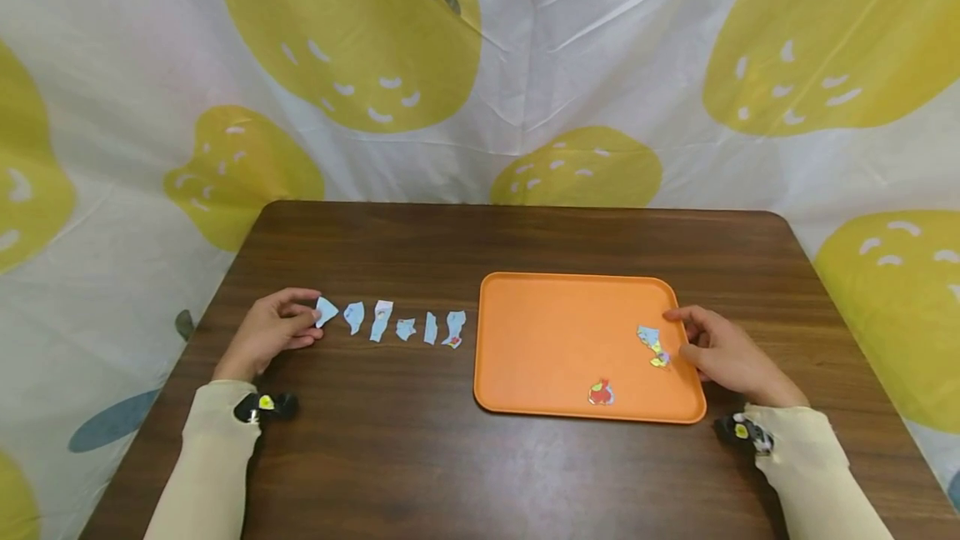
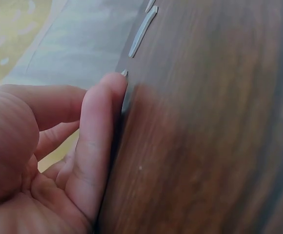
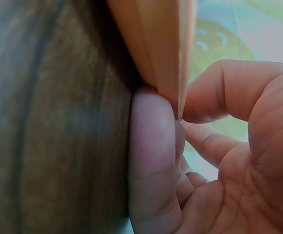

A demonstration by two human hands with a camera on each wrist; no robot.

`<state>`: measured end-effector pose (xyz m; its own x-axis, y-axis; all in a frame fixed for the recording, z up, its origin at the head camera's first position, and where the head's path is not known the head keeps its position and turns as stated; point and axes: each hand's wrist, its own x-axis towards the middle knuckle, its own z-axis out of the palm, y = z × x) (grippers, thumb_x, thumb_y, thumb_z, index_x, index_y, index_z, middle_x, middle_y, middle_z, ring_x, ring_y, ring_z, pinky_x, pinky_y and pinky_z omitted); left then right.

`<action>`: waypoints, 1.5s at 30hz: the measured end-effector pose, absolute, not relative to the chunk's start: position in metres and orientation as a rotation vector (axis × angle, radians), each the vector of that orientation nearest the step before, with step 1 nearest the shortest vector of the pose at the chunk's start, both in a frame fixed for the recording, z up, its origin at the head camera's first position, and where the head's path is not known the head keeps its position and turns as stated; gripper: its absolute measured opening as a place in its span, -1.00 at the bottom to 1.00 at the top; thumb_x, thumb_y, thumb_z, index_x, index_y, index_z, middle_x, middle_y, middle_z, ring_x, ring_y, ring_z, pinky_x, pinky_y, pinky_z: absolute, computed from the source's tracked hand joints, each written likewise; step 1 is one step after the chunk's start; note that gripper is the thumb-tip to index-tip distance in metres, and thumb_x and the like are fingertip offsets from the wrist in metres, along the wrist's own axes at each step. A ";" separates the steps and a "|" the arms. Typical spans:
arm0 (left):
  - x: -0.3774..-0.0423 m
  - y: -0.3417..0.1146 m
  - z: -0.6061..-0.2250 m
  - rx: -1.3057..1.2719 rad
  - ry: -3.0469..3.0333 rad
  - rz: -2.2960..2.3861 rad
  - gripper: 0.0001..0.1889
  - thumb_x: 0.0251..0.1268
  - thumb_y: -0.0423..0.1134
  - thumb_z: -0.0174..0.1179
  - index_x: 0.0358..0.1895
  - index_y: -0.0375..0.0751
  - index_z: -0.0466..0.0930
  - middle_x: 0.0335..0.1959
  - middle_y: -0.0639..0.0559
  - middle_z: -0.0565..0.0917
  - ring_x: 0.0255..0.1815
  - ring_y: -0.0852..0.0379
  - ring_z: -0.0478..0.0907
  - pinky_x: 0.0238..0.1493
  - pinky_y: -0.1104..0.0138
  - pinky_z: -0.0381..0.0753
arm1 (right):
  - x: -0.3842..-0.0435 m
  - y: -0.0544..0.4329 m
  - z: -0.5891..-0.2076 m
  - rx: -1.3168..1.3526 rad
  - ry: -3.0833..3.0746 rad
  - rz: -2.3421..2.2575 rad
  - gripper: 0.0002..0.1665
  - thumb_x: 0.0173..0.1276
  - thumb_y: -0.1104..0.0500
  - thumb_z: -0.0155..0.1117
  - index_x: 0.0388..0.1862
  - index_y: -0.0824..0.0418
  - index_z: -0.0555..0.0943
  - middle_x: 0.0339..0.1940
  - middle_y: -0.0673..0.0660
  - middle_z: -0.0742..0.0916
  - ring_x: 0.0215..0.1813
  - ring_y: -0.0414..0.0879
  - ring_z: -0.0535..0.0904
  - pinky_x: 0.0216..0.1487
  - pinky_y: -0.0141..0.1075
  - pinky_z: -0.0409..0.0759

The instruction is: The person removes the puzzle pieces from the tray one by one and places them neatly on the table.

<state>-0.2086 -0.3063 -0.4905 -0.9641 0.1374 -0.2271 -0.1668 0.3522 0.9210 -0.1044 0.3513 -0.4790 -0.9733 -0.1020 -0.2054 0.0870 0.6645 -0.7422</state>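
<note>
My left hand (image 1: 279, 325) is at the left end of a row of small, irregular light-blue paper pieces. Its thumb and fingertips pinch the leftmost piece (image 1: 326, 312), a roughly triangular one; in the left wrist view the fingers (image 2: 98, 141) mostly hide it. At the right, my right hand (image 1: 723, 350) grips the right rim of an orange tray (image 1: 555, 332). The right wrist view shows fingers (image 3: 153, 146) against the tray's side, low by the tabletop. Inside the tray lie a blue-and-yellow piece (image 1: 648, 337), a smaller yellow piece (image 1: 660, 360) and a red piece (image 1: 601, 392).
Between the left hand and the tray, several blue pieces lie in line, including a tall one with a pale top (image 1: 381, 322) and one with a red mark (image 1: 454, 328). The dark wooden table (image 1: 420, 457) meets a fruit-patterned cloth (image 1: 525, 107) at its back.
</note>
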 end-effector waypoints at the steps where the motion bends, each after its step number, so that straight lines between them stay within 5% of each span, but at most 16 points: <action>1: -0.209 -0.306 -0.491 -0.020 2.349 1.654 -0.49 0.57 -0.38 0.21 0.48 -0.43 0.38 -0.12 -0.09 0.70 -0.32 0.26 0.78 -0.22 0.35 0.81 | -0.104 0.351 -0.479 -0.014 2.654 -1.199 -0.36 0.45 0.34 0.23 0.50 0.28 0.42 -0.09 0.25 0.61 -0.33 -0.11 0.55 -0.43 -0.21 0.73; 11: -0.210 -0.303 -0.490 -0.054 2.384 1.757 -0.47 0.56 -0.29 0.26 0.46 -0.41 0.39 -0.20 0.13 0.62 -0.32 0.32 0.75 -0.22 0.34 0.81 | -0.102 0.350 -0.480 -0.013 2.661 -1.184 -0.36 0.45 0.34 0.24 0.50 0.29 0.42 -0.08 0.25 0.60 -0.35 -0.11 0.52 -0.45 -0.22 0.72; 23: -0.211 -0.277 -0.471 0.026 2.535 1.725 -0.47 0.53 -0.06 0.32 0.37 -0.32 0.51 -0.09 0.05 0.67 -0.19 0.20 0.73 -0.25 0.32 0.80 | -0.105 0.352 -0.478 -0.017 2.657 -1.193 -0.37 0.45 0.34 0.23 0.49 0.29 0.43 -0.08 0.25 0.60 -0.35 -0.11 0.53 -0.44 -0.22 0.73; 30: -0.210 -0.253 -0.458 0.124 2.559 1.761 -0.53 0.53 -0.13 0.32 0.31 -0.37 0.54 -0.17 0.22 0.67 -0.19 0.21 0.73 -0.20 0.28 0.80 | -0.106 0.352 -0.479 -0.026 2.659 -1.188 -0.37 0.47 0.34 0.23 0.50 0.29 0.41 -0.07 0.25 0.60 -0.36 -0.12 0.53 -0.45 -0.23 0.70; 45: -0.196 -0.197 -0.454 0.307 2.529 1.716 -0.67 0.51 -0.22 0.34 0.23 -0.22 0.64 0.00 -0.14 0.69 -0.12 -0.20 0.69 -0.24 0.24 0.78 | -0.106 0.353 -0.480 -0.008 2.665 -1.189 -0.37 0.45 0.34 0.25 0.49 0.27 0.43 -0.07 0.24 0.60 -0.38 -0.12 0.52 -0.46 -0.23 0.70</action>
